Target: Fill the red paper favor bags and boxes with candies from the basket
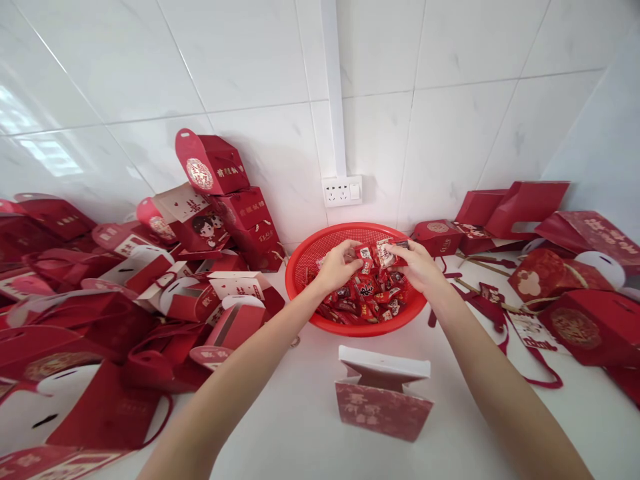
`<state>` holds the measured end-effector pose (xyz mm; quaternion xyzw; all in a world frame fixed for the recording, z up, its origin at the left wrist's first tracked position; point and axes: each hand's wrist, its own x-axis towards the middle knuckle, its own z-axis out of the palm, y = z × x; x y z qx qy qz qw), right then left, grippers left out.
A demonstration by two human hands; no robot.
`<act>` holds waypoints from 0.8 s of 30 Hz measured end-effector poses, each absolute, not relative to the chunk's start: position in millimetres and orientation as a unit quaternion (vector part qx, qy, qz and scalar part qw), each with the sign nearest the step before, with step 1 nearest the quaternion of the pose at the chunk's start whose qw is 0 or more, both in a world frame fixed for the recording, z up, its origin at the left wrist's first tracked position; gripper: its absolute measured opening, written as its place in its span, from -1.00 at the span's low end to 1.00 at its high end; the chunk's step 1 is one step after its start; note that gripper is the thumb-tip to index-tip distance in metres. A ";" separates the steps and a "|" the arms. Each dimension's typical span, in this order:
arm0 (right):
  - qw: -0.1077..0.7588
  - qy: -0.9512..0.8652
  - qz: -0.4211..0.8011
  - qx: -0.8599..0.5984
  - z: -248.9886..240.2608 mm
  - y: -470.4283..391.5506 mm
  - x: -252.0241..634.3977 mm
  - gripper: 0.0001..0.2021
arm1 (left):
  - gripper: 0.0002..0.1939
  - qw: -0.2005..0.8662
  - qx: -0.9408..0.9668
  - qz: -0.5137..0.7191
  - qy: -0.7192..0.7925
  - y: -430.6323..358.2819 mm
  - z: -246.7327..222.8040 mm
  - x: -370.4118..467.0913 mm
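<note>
A red plastic basket (305, 250) with perforated sides holds many wrapped candies (367, 287), mostly in red wrappers. Over its far part, my right hand (419, 263) pinches several wrapped candies (387, 253) between thumb and fingers. My left hand (339, 268) is bent in from the left, its thumb and fingers closed on a small red candy packet (366, 255); part of the grip is hidden. In front of the basket stands an open red paper gift box (383, 410) with a white inner flap; the bottom of its inside cannot be seen.
Red gift boxes (200, 230), some open, some closed and stacked, crowd the left side. More boxes (580, 320) and dark red ribbons (543, 367) lie on the right. Behind the basket rises a white tiled wall (260, 60) with a power socket (343, 191).
</note>
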<state>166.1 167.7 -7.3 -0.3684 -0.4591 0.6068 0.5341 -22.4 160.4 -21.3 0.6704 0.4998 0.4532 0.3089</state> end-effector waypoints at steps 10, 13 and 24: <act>0.490 -0.493 0.622 -0.361 -11.9 170.1 167.2 -0.64 | -0.61 0.300 0.672 0.498 0.459 158.0 -19.5 -21.0; 0.487 -0.506 0.621 -0.348 -12.7 170.0 167.3 -0.62 | -0.63 0.291 0.691 0.495 0.439 156.0 -18.9 -20.1; 0.505 -0.572 0.560 -0.324 -5.7 161.1 159.9 -0.64 | -0.72 0.229 0.676 0.485 0.505 129.4 -0.5 -11.2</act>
